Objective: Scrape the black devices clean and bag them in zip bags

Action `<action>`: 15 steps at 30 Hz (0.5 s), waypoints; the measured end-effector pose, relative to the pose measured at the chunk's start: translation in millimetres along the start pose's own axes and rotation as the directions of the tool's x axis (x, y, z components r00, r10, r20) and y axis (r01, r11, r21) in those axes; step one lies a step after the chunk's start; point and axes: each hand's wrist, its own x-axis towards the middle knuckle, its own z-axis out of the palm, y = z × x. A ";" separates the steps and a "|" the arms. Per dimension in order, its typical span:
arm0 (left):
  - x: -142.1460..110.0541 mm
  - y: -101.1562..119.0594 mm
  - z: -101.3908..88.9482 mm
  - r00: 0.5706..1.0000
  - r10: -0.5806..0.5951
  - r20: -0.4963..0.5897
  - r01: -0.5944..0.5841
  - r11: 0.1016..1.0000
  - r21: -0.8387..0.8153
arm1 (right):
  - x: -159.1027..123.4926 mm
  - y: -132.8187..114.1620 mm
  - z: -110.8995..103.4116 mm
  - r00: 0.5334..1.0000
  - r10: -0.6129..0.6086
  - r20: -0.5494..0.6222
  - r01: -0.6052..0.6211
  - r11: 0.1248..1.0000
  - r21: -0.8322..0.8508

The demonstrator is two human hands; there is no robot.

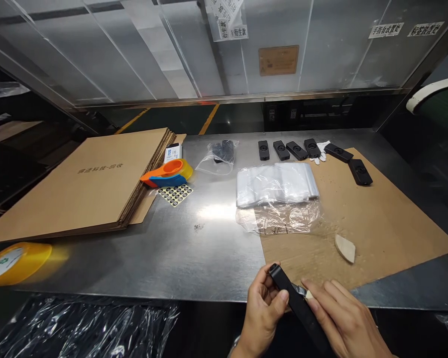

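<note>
Near the front edge of the table, my left hand (262, 311) is closed around a long black plastic piece (291, 297), tilted with its far end up and left. My right hand (345, 315) pinches a small metal blade (299, 289) with a pale end at the fingertips. The blade lies against the side of the black piece; its handle is mostly hidden by my fingers. Beyond the hands, a pale wedge-shaped piece (345, 248) rests on a cardboard sheet (388, 223). Several black devices (281, 150) with round buttons lie in a row at the back right.
A stack of plastic bags (276, 184) lies mid-table. Left of it are a bagged black item (224, 150), an orange-and-blue tape dispenser (168, 174), a sticker sheet (175, 194) and stacked cardboard (78, 184). A yellow tape roll (18, 263) sits at the left front edge.
</note>
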 end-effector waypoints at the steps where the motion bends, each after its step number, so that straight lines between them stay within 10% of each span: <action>1: -0.4 -0.6 -0.5 1.000 0.006 0.006 -0.006 1.000 0.000 | -0.5 1.7 1.3 1.000 0.012 0.011 -0.012 1.000 -0.002; 7: 2.2 -0.7 1.0 1.000 0.007 0.016 -0.007 1.000 -0.023 | -1.6 10.0 6.9 0.984 0.155 0.088 -0.165 0.979 0.120; 15: 2.4 -1.0 2.7 1.000 -0.008 0.003 0.008 1.000 -0.014 | 2.7 -0.2 -2.3 0.999 0.039 0.010 -0.039 0.998 0.052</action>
